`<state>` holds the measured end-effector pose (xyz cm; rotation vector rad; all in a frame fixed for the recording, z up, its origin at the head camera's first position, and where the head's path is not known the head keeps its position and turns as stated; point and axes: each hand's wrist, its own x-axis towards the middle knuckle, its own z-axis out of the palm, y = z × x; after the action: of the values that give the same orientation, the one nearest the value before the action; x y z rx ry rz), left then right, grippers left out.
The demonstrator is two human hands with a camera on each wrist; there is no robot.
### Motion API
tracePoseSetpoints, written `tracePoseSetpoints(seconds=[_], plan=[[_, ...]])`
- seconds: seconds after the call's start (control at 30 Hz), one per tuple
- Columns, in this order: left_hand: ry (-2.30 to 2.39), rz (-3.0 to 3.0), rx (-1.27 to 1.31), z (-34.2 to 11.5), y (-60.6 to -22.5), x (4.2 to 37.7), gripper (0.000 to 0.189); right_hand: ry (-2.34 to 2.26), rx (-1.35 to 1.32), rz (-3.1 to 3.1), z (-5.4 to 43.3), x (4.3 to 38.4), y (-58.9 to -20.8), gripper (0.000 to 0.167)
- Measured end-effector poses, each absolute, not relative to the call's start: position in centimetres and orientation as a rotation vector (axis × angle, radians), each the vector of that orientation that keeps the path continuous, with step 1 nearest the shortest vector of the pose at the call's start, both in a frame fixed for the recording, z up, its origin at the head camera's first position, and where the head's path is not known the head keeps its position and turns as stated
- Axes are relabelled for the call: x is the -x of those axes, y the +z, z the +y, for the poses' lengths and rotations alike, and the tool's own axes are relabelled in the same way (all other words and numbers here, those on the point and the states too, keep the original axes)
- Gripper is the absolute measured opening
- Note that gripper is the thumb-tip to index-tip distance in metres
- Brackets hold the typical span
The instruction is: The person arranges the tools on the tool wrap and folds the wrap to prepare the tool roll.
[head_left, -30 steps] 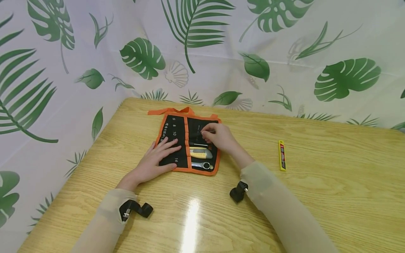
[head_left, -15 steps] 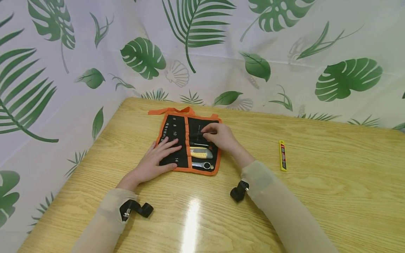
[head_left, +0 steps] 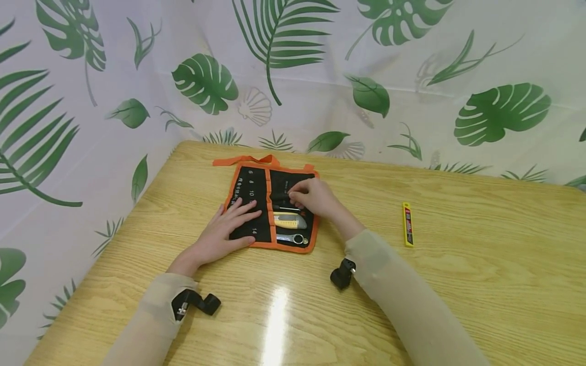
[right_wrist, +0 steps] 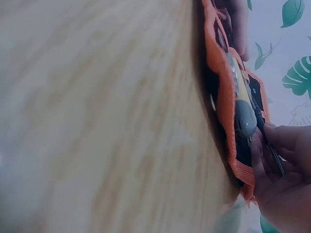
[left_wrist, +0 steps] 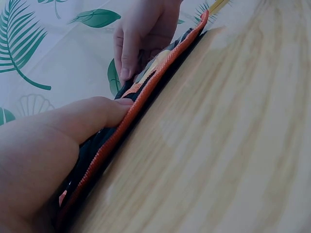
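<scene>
A black tool pouch [head_left: 261, 181] with orange trim and printed numbers lies unfolded on the table. My left hand [head_left: 224, 229] rests on its left panel with fingers spread, the thumb along the near orange edge in the left wrist view. Over the right panel, my right hand [head_left: 316, 197] pinches a slim dark rod-like tool [right_wrist: 273, 154] between thumb and fingers; its exact kind is unclear. Below those fingers sit a thin tool with a metal shaft [head_left: 289, 209], a yellow and grey utility knife [head_left: 290, 220] and a ratchet wrench [head_left: 291, 238], each tucked in a pocket.
On the wooden table [head_left: 480, 284], a narrow yellow packet [head_left: 408, 224] lies to the right of the pouch. An orange strap [head_left: 229, 161] trails from the pouch's far edge. Behind the table hangs a leaf-patterned cloth [head_left: 311, 117].
My right fingertips have dipped slightly nearer and to the left over the right panel. The left hand and the pouch stay in place.
</scene>
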<state>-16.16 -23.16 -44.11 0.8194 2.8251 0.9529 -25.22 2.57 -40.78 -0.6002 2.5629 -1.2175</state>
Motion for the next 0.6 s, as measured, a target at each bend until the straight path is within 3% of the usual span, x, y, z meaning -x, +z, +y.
tracePoseSetpoints(seconds=[0.6], plan=[[0.948,2.819,-0.816,-23.17,-44.17,16.23,0.059,-1.160,0.637,2.682,1.80,25.65,-41.39,0.010]])
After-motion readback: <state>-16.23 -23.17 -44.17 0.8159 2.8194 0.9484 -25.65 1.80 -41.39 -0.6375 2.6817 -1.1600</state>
